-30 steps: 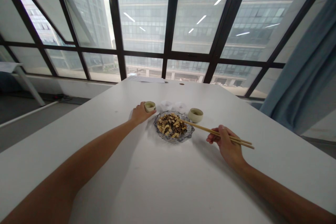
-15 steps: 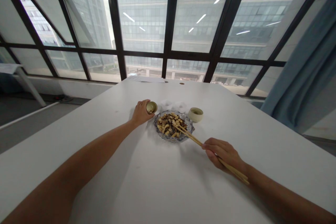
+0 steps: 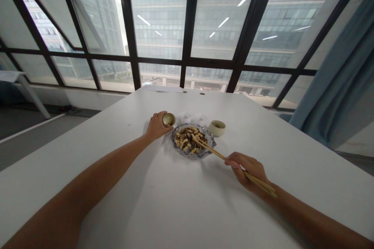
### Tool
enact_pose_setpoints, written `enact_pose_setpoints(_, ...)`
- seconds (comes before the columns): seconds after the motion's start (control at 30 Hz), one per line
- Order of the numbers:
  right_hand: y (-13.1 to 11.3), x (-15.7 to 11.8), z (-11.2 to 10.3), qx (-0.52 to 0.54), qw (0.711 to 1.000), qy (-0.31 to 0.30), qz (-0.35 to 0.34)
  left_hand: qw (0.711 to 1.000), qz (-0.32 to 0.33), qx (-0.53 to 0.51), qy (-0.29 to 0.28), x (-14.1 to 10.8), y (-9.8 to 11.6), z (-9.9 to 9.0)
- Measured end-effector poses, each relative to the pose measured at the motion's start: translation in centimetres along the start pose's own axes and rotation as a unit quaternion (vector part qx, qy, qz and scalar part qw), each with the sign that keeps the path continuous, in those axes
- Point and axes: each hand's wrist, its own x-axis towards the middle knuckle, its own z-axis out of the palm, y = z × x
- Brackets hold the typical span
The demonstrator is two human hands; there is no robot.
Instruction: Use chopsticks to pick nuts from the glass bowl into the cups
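My left hand (image 3: 156,126) grips a small green-glazed cup (image 3: 168,119), tilted toward me, with a little something pale at its bottom. Just right of that cup stands a faceted clear glass bowl (image 3: 194,156) holding peanuts in the shell (image 3: 184,144) mixed with dark striped seeds (image 3: 189,136). A pair of wooden chopsticks (image 3: 214,151) is closed in my right hand (image 3: 247,169), their tips down among the nuts; I cannot tell whether they pinch one. Right behind the bowl is a second pale cup (image 3: 217,127), upright.
Behind the bowl sit two whitish, translucent objects (image 3: 199,119), too blurred to name. Papers (image 3: 165,89) lie at the far edge of the white table (image 3: 175,210). Tall windows stand beyond, and a blue curtain (image 3: 336,74) hangs at right.
My right hand has shifted slightly and the rear ends of the chopsticks have risen a little. The chopstick tips stay in the bowl. My left hand and its cup are nearly unmoved.
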Motion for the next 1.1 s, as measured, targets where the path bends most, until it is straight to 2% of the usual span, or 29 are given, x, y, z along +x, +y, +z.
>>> enact_pose_setpoints(0.2, 0.2, 0.7, 0.1, -0.016, 0.999, 0.039, -0.035, 1.000, 0.007, 0.012, 0.001, 0.1, -0.1, 0.1)
enact_pose_setpoints(0.33, 0.6, 3.5, 0.7, -0.018, 0.998, 0.056, -0.023, 1.000, 0.014, 0.009, -0.002, 0.1, -0.1, 0.1)
enact_pose_setpoints(0.43, 1.0, 6.7, 2.2, 0.002, 0.998, 0.059, -0.021, 1.000, 0.016, 0.008, -0.002, 0.1, -0.2, 0.1)
enact_pose_setpoints(0.57, 1.4, 10.9, 5.6, 0.019, 1.000, 0.006, 0.010, 1.000, 0.014, 0.009, -0.001, 0.1, -0.2, 0.2)
enact_pose_setpoints(0.63, 1.7, 12.3, 7.0, 0.057, 0.997, -0.037, 0.030, 1.000, 0.010, 0.012, -0.001, 0.1, -0.2, 0.3)
enact_pose_setpoints(0.7, 1.9, 12.9, 7.6, 0.096, 0.992, -0.039, 0.068, 1.000, 0.008, 0.014, -0.003, 0.1, -0.2, 0.3)
enact_pose_setpoints(0.8, 2.3, 12.4, 6.6, 0.129, 0.979, 0.009, 0.160, 1.000, 0.010, 0.015, -0.004, 0.2, -0.3, 0.4)
enact_pose_setpoints(0.9, 2.6, 11.2, 3.8, 0.148, 0.969, 0.036, 0.195, 1.000, 0.009, 0.011, -0.007, 0.1, -0.3, 0.3)
enact_pose_setpoints(1.0, 2.8, 10.2, 0.7, 0.153, 0.963, 0.025, 0.221, 1.000, -0.001, 0.010, -0.016, 0.1, -0.3, 0.2)
enact_pose_setpoints(1.1, 2.5, 9.7, -1.2, 0.102, 0.966, -0.010, 0.237, 1.000, -0.013, 0.018, -0.022, 0.1, -0.1, 0.1)
